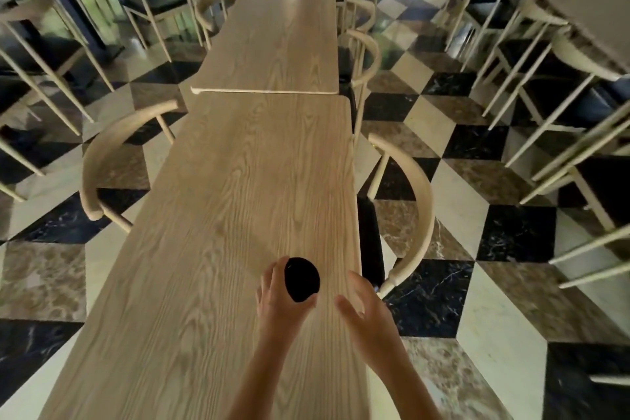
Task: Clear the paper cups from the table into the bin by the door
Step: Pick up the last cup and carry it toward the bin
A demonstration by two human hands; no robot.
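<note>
My left hand [274,297] grips a black paper cup [301,279] above the near end of the long wooden table [211,232]; its fingers curl round the cup's side, and only a dark rounded shape of the cup shows. Just to the right, my right hand [363,307] hovers over the table's right edge with fingers spread and loosely bent, holding nothing. I see no other cup on the table, and no bin or door is in view.
A second wooden table [272,41] butts against the far end. Curved-back wooden chairs stand at the left [102,160] and right [417,211] of the near table. More tables and chairs crowd the right [562,61] and far left. The floor is checkered marble.
</note>
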